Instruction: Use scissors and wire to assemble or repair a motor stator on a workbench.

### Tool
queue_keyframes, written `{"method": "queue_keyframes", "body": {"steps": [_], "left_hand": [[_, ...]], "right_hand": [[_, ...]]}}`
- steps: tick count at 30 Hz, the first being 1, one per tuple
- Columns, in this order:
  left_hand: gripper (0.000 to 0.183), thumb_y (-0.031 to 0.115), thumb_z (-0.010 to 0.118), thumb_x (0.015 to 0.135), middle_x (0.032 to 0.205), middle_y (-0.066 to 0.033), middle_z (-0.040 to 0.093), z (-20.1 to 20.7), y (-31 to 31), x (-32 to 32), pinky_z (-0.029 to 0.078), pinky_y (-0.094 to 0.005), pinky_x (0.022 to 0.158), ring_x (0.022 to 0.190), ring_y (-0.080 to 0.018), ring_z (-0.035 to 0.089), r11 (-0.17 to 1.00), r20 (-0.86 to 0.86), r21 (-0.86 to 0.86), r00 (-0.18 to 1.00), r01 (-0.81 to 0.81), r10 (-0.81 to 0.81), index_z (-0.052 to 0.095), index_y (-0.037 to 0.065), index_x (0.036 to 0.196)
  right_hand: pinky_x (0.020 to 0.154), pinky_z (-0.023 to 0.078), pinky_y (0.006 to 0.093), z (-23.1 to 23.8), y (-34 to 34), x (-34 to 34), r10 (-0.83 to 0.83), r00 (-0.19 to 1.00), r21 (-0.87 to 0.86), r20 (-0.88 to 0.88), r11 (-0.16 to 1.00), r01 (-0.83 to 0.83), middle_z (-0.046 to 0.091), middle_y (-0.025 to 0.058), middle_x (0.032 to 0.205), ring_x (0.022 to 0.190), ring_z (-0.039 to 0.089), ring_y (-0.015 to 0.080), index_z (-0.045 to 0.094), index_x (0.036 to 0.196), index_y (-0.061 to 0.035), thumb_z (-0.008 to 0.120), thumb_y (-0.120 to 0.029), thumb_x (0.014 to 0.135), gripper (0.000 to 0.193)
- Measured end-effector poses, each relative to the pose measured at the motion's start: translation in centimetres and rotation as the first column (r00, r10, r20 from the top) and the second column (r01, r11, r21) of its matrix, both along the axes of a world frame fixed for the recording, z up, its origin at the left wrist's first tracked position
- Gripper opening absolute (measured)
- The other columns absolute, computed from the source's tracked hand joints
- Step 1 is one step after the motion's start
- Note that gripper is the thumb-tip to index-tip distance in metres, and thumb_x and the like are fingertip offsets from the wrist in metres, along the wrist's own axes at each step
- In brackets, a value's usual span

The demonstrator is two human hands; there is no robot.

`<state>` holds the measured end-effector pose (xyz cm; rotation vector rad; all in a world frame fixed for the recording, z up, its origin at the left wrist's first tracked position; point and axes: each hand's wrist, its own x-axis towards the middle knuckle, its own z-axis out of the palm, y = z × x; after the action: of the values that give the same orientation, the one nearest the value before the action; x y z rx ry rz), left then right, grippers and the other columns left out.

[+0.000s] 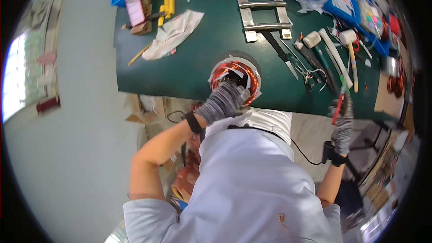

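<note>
A ring-shaped motor stator [256,74] with copper windings and white insulation slips stands near the front edge of the green table. My left hand [225,100], in a grey striped knit glove, reaches over its near side, fingers curled at the inner rim; their tips are partly hidden. Off to the right, my gloved right hand [343,114] is closed around a slim red tool [337,108] with a green part at its upper end. Its exact kind cannot be made out. That hand is over the table's front edge, apart from the stator.
A metal frame with two bars [265,27] lies beyond the stator, near a knife [288,63]. Mallets [348,38] and other hand tools crowd the right side. At left are a white cloth [175,36] and a yellow-handled tool [167,6]. Blue bins [339,9] line the back.
</note>
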<state>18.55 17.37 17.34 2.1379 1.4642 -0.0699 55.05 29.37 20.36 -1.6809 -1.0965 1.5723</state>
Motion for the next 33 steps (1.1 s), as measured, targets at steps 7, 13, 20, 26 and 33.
{"method": "queue_keyframes", "body": {"steps": [7,13,20,26,33], "left_hand": [[0.051,0.046,0.052,0.079,0.084,-0.0161,0.057,-1.3,0.1,3.0,0.045,-0.0435,0.062,0.076,-0.0301,0.058,0.966,0.116,0.023,0.961,-0.256,0.252,0.052,0.0,0.1],[0.048,0.033,0.054,0.08,0.088,-0.0137,0.058,-1.0,-1.7,2.2,0.045,-0.0416,0.066,0.08,-0.0284,0.057,0.937,0.172,0.214,0.955,-0.275,0.242,0.048,-0.001,0.113],[0.039,0.023,0.052,0.079,0.085,-0.0117,0.058,-1.7,-0.9,1.6,0.046,-0.0384,0.066,0.075,-0.0254,0.059,0.961,0.25,0.08,0.939,-0.264,0.237,0.049,0.0,0.111],[0.037,0.024,0.054,0.078,0.087,-0.0102,0.059,-1.9,-0.7,1.9,0.047,-0.0377,0.065,0.075,-0.0244,0.059,0.939,0.222,0.177,0.941,-0.296,0.255,0.05,0.001,0.108],[0.042,0.027,0.057,0.077,0.085,-0.0098,0.058,-1.5,-0.6,1.8,0.046,-0.037,0.061,0.075,-0.0223,0.058,0.967,0.186,0.132,0.963,-0.219,0.193,0.05,0.0,0.109]], "right_hand": [[0.089,0.042,0.0303,0.1,-11.4,-14.5,0.229,0.892,0.315,0.389,0.878,-0.362,0.051,0.0121,0.121,0.103,0.053,0.021,0.04,0.131,-0.0053,0.057,-0.014,0.081,0.054],[0.067,0.048,0.0304,1.5,-15.2,-20.8,0.163,0.814,0.296,0.557,0.877,-0.378,0.057,0.0119,0.093,0.073,0.056,0.0219,0.048,0.126,-0.0097,0.062,-0.014,0.074,0.054],[0.07,0.049,0.0348,1.5,-15.7,-22.8,0.174,0.753,0.203,0.635,0.903,-0.38,0.057,0.0155,0.094,0.076,0.059,0.0287,0.048,0.127,-0.0151,0.062,-0.011,0.07,0.058],[0.061,0.049,0.0321,2.0,-14.5,-22.4,0.25,0.677,0.096,0.692,0.898,-0.429,0.056,0.0122,0.089,0.068,0.058,0.0231,0.049,0.127,-0.0168,0.062,-0.01,0.068,0.062],[0.062,0.049,0.0318,1.1,-13.2,-20.6,0.294,0.706,0.139,0.645,0.863,-0.486,0.06,0.0135,0.094,0.066,0.057,0.0238,0.05,0.125,-0.0158,0.062,-0.011,0.068,0.059]]}}
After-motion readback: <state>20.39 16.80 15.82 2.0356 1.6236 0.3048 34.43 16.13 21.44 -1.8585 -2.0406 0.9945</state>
